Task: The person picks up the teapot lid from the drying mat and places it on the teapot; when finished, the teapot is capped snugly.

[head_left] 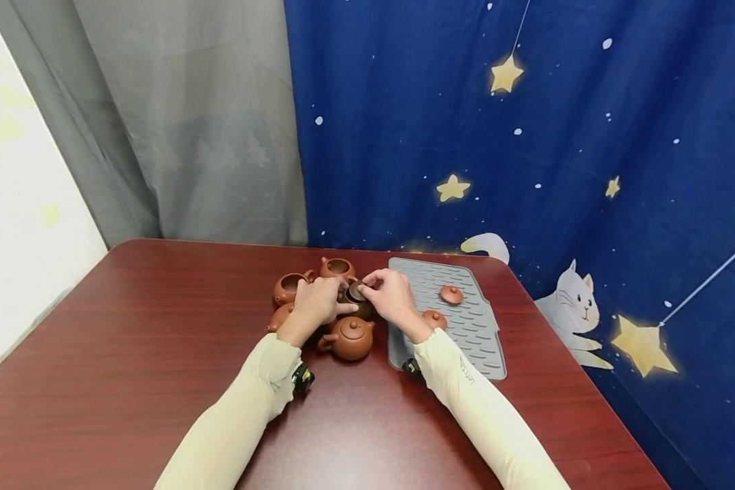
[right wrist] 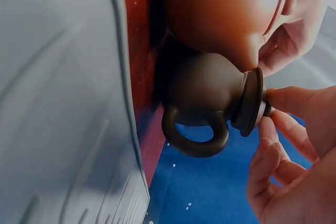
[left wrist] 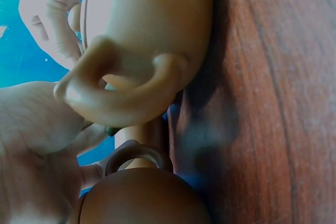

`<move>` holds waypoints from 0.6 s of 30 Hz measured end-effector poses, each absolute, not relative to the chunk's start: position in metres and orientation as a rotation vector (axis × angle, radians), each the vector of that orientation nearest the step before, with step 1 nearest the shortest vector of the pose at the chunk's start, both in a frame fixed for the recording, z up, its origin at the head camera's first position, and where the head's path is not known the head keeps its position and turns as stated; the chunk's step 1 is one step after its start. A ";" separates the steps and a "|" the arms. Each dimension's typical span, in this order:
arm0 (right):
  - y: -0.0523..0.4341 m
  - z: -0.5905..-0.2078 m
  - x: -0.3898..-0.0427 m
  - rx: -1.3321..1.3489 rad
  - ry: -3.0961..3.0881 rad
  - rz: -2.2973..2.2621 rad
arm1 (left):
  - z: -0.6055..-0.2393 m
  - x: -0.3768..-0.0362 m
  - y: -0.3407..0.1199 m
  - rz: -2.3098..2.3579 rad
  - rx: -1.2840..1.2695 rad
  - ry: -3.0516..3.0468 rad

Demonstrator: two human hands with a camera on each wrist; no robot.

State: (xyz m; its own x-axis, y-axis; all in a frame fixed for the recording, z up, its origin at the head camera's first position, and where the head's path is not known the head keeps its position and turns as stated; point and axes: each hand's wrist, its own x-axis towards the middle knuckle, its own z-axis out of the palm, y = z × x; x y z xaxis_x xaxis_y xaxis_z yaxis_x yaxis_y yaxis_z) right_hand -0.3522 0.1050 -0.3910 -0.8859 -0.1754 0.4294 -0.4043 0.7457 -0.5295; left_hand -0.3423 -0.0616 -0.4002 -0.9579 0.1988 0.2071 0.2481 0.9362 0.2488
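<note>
A dark brown teapot (head_left: 363, 312) stands in the middle of the group, its loop handle toward the mat in the right wrist view. My right hand (head_left: 393, 297) pinches the knob of its dark lid (right wrist: 252, 103), which sits tilted at the pot's mouth. Around the pot's left side, my left hand (head_left: 318, 299) holds it, thumb in front; some of its fingers are hidden. Just nearer is a lidded reddish-brown teapot (head_left: 350, 340), large in the left wrist view. Another brown teapot (head_left: 279, 318) is partly covered by the left hand.
Two teapots without lids, one at left (head_left: 286, 291) and one behind (head_left: 335, 267), stand beside the hands. A grey ridged mat (head_left: 480, 340) lies at right, bearing two reddish-brown lids, one farther (head_left: 451, 295) and one nearer (head_left: 435, 319). Curtains hang behind the table (head_left: 159, 327).
</note>
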 end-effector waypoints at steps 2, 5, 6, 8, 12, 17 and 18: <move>0.104 -0.391 -0.353 0.456 -2.589 0.906 | -0.400 -0.343 -0.062 -0.408 -0.338 -2.915; 0.103 -0.391 -0.353 0.459 -2.592 0.904 | -0.400 -0.343 -0.062 -0.403 -0.340 -2.921; 0.103 -0.391 -0.354 0.460 -2.590 0.903 | -0.400 -0.344 -0.062 -0.400 -0.342 -2.921; 0.102 -0.392 -0.354 0.461 -2.591 0.903 | -0.400 -0.344 -0.062 -0.399 -0.340 -2.928; 0.100 -0.395 -0.355 0.457 -2.596 0.907 | -0.400 -0.344 -0.063 -0.407 -0.325 -2.949; 0.099 -0.397 -0.356 0.444 -2.586 0.918 | -0.399 -0.345 -0.062 -0.419 -0.326 -2.951; 0.099 -0.397 -0.356 0.450 -2.579 0.918 | -0.399 -0.344 -0.062 -0.423 -0.327 -2.950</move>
State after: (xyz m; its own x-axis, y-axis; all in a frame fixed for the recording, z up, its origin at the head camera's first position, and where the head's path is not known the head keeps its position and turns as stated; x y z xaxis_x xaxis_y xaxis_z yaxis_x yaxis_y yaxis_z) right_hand -0.3558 0.0988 -0.3971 -0.8825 -0.1728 0.4375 -0.4104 0.7373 -0.5366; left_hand -0.3445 -0.0622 -0.3990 -0.9660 0.1936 0.1714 0.2340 0.9366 0.2609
